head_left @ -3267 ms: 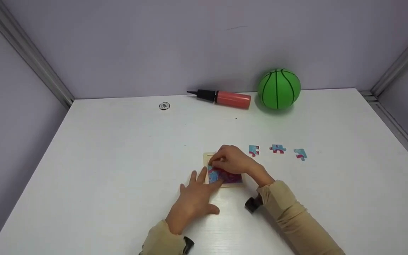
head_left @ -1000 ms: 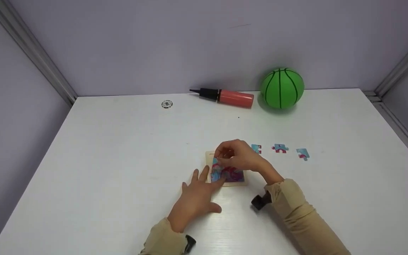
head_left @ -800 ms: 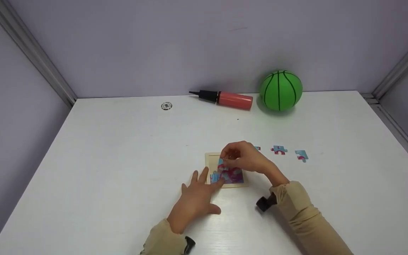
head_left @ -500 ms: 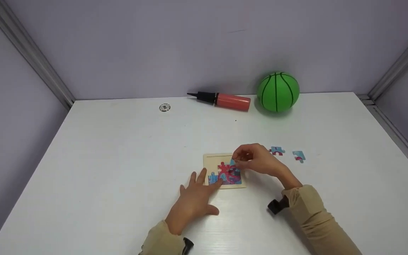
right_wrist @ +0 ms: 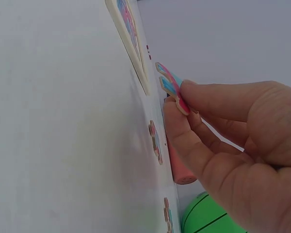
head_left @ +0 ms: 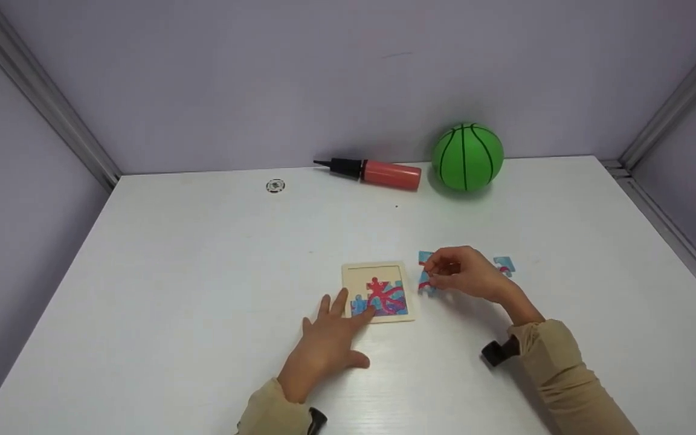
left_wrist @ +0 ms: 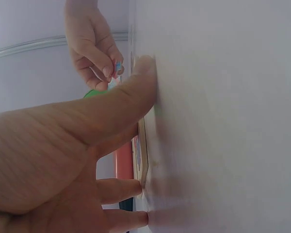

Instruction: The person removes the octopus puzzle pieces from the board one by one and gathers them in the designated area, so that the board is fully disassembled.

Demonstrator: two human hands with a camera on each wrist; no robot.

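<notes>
While the left hand (head_left: 325, 344) lies with its fingers outstretched and gripping nothing in the head view, the right hand (head_left: 472, 275) pinches a blue and pinkish-red puzzle piece (head_left: 424, 280) just off the right edge of a wooden tray (head_left: 357, 278). The tray rests midway between the left and right edges of the white surface (head_left: 203, 260). Joined pieces (head_left: 389, 299) fill its near right corner and run along its near edge, where the left index finger reaches over them; bare wood shows toward the far left corner. One loose piece (head_left: 425, 257) lies just beyond the pinched one, and a second loose piece (head_left: 504, 266) lies farther toward the surface's right edge. Along the far edge sit a red and black pump (head_left: 378, 171), its nozzle pointing left, and beside it a green ball (head_left: 467, 157); a round black-and-white disc-like mark (head_left: 275, 185) is left of them.

In the left wrist view, the thumb crosses the foreground, two fingertips meet the surface by a tray corner, and the right hand grasps its piece beyond.

In the right wrist view, thumb and fingers hold the puzzle piece tilted above the surface, apart from the tray, with two loose pieces lying flat below.
</notes>
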